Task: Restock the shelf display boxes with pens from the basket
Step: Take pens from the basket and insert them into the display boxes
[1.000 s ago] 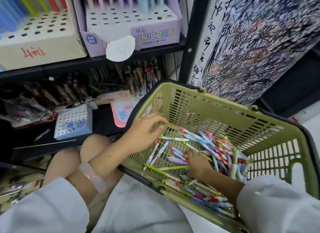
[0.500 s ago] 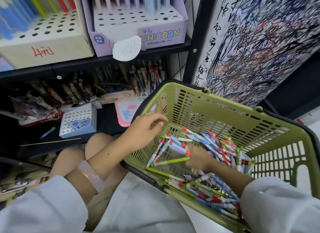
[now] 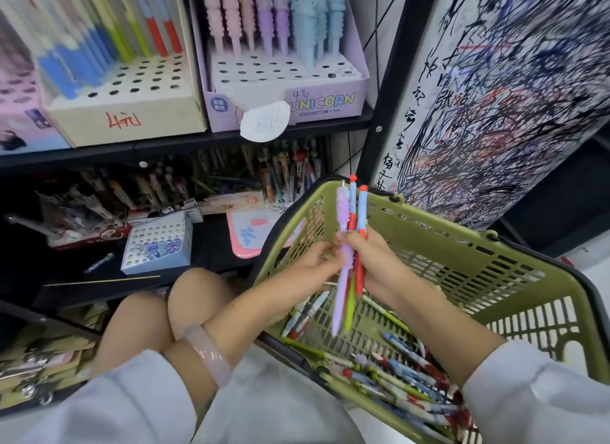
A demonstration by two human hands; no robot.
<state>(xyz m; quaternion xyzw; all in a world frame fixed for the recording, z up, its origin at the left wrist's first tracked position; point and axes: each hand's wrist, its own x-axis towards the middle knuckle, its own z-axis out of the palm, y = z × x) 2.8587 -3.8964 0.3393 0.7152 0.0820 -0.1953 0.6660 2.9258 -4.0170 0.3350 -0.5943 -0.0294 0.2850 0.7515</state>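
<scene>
Small bunch of pens [image 3: 350, 245] held upright over green basket [image 3: 462, 245]. Right hand [image 3: 379, 265] fingers curled round the middle of the bunch; left hand [image 3: 313, 265] fingers pinch it from the other side. More loose pens [image 3: 396, 377] lie in basket bottom.

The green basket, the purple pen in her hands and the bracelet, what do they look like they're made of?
Basket: looks like matte moulded plastic, with slotted lattice walls and a dark rim.
Purple pen: probably soft rubbery plastic; ridged, dull pastel surface.
Bracelet: pale pink, glossy and translucent with highlights; could be stone, glass or resin.
</scene>
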